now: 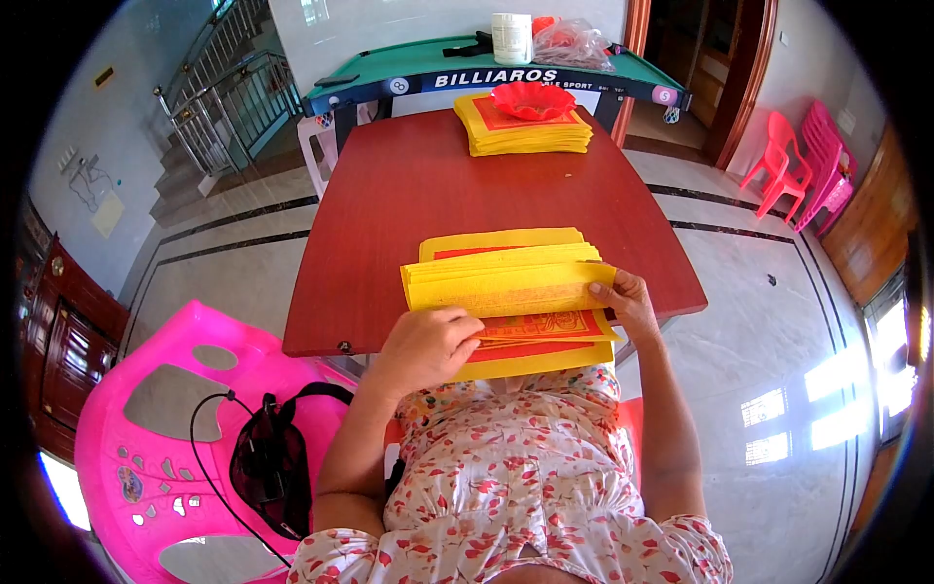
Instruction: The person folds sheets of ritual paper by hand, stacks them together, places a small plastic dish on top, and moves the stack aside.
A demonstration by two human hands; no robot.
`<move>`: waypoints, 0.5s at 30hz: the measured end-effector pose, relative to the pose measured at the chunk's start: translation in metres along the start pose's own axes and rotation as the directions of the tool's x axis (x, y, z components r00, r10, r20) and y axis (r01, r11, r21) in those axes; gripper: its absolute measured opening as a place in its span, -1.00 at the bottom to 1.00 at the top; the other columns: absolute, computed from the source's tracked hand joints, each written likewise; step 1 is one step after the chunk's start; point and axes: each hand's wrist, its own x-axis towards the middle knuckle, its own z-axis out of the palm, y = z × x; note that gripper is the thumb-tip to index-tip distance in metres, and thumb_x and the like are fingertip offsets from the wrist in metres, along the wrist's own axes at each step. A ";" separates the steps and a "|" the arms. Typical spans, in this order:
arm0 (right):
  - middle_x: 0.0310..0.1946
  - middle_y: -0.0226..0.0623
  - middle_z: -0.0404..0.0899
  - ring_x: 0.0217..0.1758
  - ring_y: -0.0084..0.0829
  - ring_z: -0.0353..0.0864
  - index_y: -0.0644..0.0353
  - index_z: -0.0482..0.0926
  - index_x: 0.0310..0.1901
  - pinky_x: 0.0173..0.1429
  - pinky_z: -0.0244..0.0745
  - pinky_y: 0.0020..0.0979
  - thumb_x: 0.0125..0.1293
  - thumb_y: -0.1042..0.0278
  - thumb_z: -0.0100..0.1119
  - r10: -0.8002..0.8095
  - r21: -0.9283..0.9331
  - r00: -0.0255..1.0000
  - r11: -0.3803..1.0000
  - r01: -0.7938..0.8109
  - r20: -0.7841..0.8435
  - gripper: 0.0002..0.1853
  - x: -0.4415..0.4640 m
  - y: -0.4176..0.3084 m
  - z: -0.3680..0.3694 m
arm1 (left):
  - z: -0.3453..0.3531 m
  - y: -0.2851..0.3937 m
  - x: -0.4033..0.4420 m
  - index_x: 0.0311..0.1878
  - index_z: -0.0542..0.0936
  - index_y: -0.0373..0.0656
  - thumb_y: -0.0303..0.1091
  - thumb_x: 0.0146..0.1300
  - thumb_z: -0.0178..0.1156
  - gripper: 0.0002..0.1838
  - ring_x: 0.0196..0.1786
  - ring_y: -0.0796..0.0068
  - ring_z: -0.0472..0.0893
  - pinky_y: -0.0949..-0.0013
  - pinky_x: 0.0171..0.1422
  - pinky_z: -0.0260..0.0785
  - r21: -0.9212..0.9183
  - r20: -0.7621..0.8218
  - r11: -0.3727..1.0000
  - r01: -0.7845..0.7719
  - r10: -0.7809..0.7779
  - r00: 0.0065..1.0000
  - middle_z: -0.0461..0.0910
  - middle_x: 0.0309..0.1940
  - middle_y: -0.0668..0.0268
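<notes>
Yellow joss paper sheets [501,282] with red printing lie in a pile at the near edge of the table, and the upper ones are curled over into a roll-like fold. My right hand [630,300] pinches the right end of that fold, thumb on top. At the lower left of the fold, my left hand [426,348] has its fingers curled in against the paper; its fingertips are partly hidden. Below the fold, a red printed sheet [559,327] shows between my hands, over the pile's yellow border.
Farther back on the red table [389,204] sits another yellow paper stack [530,138] with a red scalloped dish [532,100] on top. Behind stands a small billiard table [409,83] with a white tub [512,39]. A pink chair [107,409] holding a black bag [270,467] is at my left.
</notes>
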 end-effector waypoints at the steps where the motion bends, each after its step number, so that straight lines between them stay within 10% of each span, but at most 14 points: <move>1: -0.30 -0.30 0.64 -0.30 -0.57 0.62 0.27 0.59 -0.11 -0.21 0.59 -0.47 0.25 0.32 0.18 -0.006 0.011 1.000 1.000 0.006 0.007 -0.76 0.000 -0.001 0.000 | -0.003 -0.001 -0.001 -0.30 0.62 -0.24 -0.39 0.08 0.20 -0.85 -0.36 0.24 0.60 0.28 -0.28 0.46 0.030 -0.049 0.999 0.019 -0.017 0.999 0.59 -0.39 0.20; 15: -0.34 -0.30 0.63 -0.35 -0.58 0.63 0.26 0.56 -0.03 -0.29 0.57 -0.56 0.33 0.12 0.05 -0.010 -0.003 1.000 1.000 0.010 -0.012 -0.63 -0.001 0.003 -0.005 | -0.001 -0.010 0.001 -0.39 0.57 -0.28 -0.42 0.11 0.19 -0.89 -0.45 0.23 0.56 0.28 -0.38 0.42 0.064 -0.265 0.994 0.091 -0.071 0.962 0.54 -0.49 0.19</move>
